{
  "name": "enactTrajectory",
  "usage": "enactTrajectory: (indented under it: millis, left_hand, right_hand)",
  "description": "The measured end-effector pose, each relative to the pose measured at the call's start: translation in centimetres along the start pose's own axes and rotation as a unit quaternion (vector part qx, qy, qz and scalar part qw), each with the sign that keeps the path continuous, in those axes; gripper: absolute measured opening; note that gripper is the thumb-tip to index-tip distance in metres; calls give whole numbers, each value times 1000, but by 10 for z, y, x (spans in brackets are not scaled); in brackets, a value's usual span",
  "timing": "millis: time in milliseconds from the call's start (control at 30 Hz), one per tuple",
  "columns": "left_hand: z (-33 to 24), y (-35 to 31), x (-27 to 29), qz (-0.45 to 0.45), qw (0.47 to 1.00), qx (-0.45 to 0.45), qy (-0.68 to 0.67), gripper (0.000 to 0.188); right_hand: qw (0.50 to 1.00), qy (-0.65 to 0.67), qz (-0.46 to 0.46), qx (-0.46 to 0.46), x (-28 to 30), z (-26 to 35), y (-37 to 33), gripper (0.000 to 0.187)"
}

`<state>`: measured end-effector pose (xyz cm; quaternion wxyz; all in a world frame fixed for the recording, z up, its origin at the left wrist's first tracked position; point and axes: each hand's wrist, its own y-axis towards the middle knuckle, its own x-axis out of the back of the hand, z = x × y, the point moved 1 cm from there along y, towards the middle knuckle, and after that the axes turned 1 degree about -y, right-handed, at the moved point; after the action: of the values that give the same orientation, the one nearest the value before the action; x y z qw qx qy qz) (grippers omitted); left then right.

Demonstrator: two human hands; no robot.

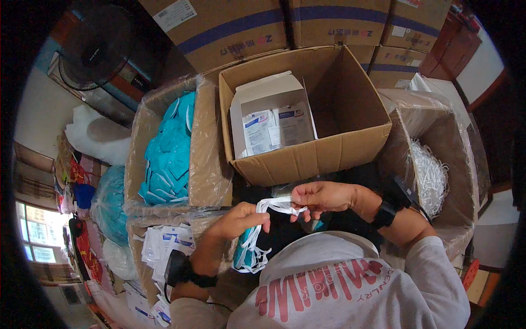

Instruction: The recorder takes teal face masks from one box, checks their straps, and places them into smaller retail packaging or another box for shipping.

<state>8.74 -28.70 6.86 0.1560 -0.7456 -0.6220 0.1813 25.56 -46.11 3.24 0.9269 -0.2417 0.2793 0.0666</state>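
Note:
A bundle of flat white straps point(274, 206) stretches between my two hands in front of my chest. My left hand point(240, 220) is closed on the bundle, its fingers curled and partly hidden. Below it, the looped straps hang beside a teal folded piece point(239, 256), probably a face mask. My right hand point(326, 198) pinches the other end between thumb and fingers. Nearest to my left hand is a plastic-lined carton point(216, 181) heaped with teal folded masks point(167, 159).
An open cardboard box point(307, 159) ahead holds a white box point(274, 85) with printed packets. A lined carton point(408, 118) of white cords point(428, 178) stands right. White printed packets point(164, 247) lie lower left. Stacked cartons point(235, 30) and a fan point(93, 52) stand behind.

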Motion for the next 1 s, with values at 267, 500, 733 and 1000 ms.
enactTrajectory:
  millis: [267,500,733,1000]
  left_hand:
    - [-4,7,-15,-191,955,-18,-228,31]
    - [-8,23,-36,-207,882,-87,415,26]
    - [15,27,-70,104,966,-95,219,23]
    - [22,2,-65,100,904,-213,357,18]
  right_hand:
    - [984,-165,20,61,-13,-4,5,32]
    - [835,-521,-112,135,-31,1,0,29]
    - [842,-523,100,83,-39,-10,-46,26]
    - [875,-438,206,-23,-23,16,-117,23]
